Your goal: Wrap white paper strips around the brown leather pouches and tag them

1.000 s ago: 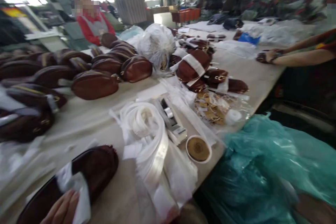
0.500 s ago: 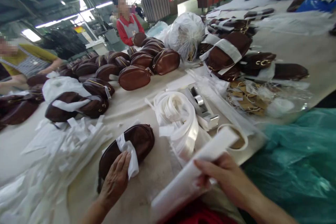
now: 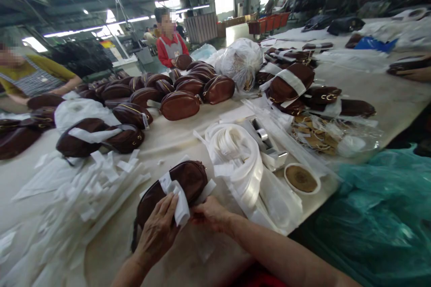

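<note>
A dark brown leather pouch (image 3: 191, 179) with a zipper lies tilted on the table in front of me. A white wrapping strip (image 3: 182, 208) crosses its middle, and its loose end stands up beside my fingers. My left hand (image 3: 160, 222) is on the pouch's near side, its fingers pressed together on that strip. At the pouch's right edge, my right hand (image 3: 210, 213) is closed in a pinch on another white strip (image 3: 206, 190), most of which is hidden by the pouch and hand. The right fingertips are partly hidden.
A coil of white strips (image 3: 235, 148), a tape dispenser (image 3: 266, 143) and a round tape roll (image 3: 302, 178) lie to the right. Cut strips (image 3: 90, 193) are heaped left. Brown pouches (image 3: 180, 105) crowd the back. Green plastic (image 3: 380, 215) hangs right. Two co-workers stand across the table.
My right hand has moved left and down with the white strip, from above the table to the pouch's right edge. My left hand stays on the pouch. The view has shifted slightly.
</note>
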`<state>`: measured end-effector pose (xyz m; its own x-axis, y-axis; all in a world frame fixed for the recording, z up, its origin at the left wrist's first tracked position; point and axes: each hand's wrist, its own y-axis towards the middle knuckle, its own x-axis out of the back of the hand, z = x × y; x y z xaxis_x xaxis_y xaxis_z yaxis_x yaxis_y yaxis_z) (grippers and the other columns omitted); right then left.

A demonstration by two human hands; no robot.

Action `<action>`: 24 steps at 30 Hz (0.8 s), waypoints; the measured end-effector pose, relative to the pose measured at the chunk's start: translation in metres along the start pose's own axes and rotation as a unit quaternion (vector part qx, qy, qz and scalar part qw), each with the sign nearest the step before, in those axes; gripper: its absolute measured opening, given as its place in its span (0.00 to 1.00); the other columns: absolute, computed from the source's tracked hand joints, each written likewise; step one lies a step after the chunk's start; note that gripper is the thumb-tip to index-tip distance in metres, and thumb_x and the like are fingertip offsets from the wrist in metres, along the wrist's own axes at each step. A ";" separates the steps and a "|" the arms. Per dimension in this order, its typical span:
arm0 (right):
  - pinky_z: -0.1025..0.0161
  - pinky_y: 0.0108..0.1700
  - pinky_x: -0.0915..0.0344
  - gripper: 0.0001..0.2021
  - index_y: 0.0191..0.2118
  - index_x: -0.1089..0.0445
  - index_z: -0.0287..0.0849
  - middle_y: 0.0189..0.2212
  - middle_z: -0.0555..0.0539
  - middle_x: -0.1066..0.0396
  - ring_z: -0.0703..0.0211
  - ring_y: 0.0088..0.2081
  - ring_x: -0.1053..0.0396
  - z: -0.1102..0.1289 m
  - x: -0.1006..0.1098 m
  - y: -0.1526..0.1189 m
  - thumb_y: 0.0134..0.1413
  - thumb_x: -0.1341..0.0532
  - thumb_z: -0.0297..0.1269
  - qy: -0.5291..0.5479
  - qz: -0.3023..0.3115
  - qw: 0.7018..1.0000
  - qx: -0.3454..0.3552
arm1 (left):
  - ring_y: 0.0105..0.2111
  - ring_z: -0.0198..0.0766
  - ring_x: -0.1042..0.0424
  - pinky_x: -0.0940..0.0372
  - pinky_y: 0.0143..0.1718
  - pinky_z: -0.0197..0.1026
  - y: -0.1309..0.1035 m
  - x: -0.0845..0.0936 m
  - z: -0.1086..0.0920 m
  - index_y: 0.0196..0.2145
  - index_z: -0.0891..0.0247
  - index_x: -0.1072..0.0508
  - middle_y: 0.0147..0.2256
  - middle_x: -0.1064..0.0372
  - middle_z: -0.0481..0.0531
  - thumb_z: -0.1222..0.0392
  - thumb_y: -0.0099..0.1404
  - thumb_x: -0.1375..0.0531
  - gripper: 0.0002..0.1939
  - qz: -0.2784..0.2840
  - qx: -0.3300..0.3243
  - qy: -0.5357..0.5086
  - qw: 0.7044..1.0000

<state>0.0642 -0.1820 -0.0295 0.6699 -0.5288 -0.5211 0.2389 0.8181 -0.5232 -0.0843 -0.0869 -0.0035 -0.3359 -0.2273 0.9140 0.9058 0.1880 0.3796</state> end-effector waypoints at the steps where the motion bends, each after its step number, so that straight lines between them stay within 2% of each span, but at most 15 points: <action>1: 0.69 0.25 0.35 0.08 0.32 0.31 0.35 0.25 0.52 0.31 0.68 0.23 0.33 0.000 0.000 0.002 0.56 0.39 0.35 -0.014 0.003 1.000 -0.022 | 0.49 0.49 0.36 0.33 0.47 0.46 0.000 0.001 -0.001 0.59 0.70 0.44 0.50 0.37 0.64 0.58 0.66 0.51 0.25 0.005 0.005 -0.004 1.000; 4: 0.64 0.33 0.31 0.10 0.42 0.33 0.36 0.36 0.49 0.31 0.64 0.32 0.31 -0.002 -0.001 0.006 0.60 0.42 0.39 -0.059 0.003 0.995 -0.076 | 0.51 0.52 0.37 0.33 0.47 0.49 -0.002 0.000 -0.001 0.59 0.72 0.46 0.51 0.38 0.67 0.54 0.65 0.48 0.29 0.015 0.010 -0.008 1.000; 6: 0.63 0.34 0.30 0.11 0.43 0.33 0.37 0.37 0.48 0.31 0.63 0.33 0.31 -0.002 -0.002 0.009 0.60 0.42 0.39 -0.073 -0.010 0.993 -0.090 | 0.51 0.53 0.38 0.33 0.47 0.50 -0.004 -0.002 0.000 0.60 0.71 0.47 0.52 0.39 0.67 0.56 0.63 0.46 0.31 0.022 0.014 -0.009 1.000; 10: 0.69 0.25 0.35 0.09 0.35 0.33 0.35 0.27 0.52 0.32 0.69 0.24 0.35 -0.001 -0.002 0.013 0.59 0.41 0.37 -0.097 -0.040 0.989 -0.101 | 0.53 0.55 0.40 0.35 0.50 0.52 -0.009 -0.009 -0.001 0.59 0.74 0.46 0.53 0.41 0.69 0.59 0.60 0.44 0.32 0.030 0.038 -0.019 0.999; 14: 0.71 0.17 0.46 0.10 0.23 0.36 0.36 0.15 0.53 0.35 0.69 0.15 0.39 0.001 -0.001 0.011 0.48 0.38 0.35 -0.140 -0.045 0.984 -0.100 | 0.54 0.56 0.42 0.37 0.50 0.51 -0.014 -0.015 -0.009 0.57 0.77 0.43 0.54 0.42 0.71 0.62 0.59 0.44 0.29 0.042 0.068 -0.024 0.997; 18: 0.71 0.17 0.49 0.11 0.20 0.34 0.35 0.14 0.49 0.33 0.67 0.15 0.38 0.008 0.003 0.001 0.40 0.37 0.39 -0.197 -0.012 0.975 -0.102 | 0.56 0.56 0.43 0.38 0.51 0.51 -0.014 -0.019 -0.017 0.56 0.79 0.41 0.54 0.42 0.71 0.67 0.61 0.49 0.26 0.050 0.094 -0.014 0.994; 24: 0.71 0.20 0.47 0.12 0.24 0.32 0.36 0.17 0.51 0.32 0.68 0.18 0.37 0.014 0.007 -0.008 0.36 0.34 0.41 -0.212 0.002 0.973 -0.090 | 0.55 0.54 0.40 0.37 0.50 0.50 -0.012 -0.018 -0.021 0.55 0.78 0.39 0.54 0.41 0.71 0.72 0.62 0.53 0.23 0.059 0.112 -0.006 0.992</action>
<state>0.0766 -0.1892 -0.0196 0.9093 -0.3539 -0.2190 0.1343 0.7476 -0.6505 -0.0836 -0.1048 -0.0274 -0.2352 -0.1801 0.9551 0.8591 0.4211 0.2910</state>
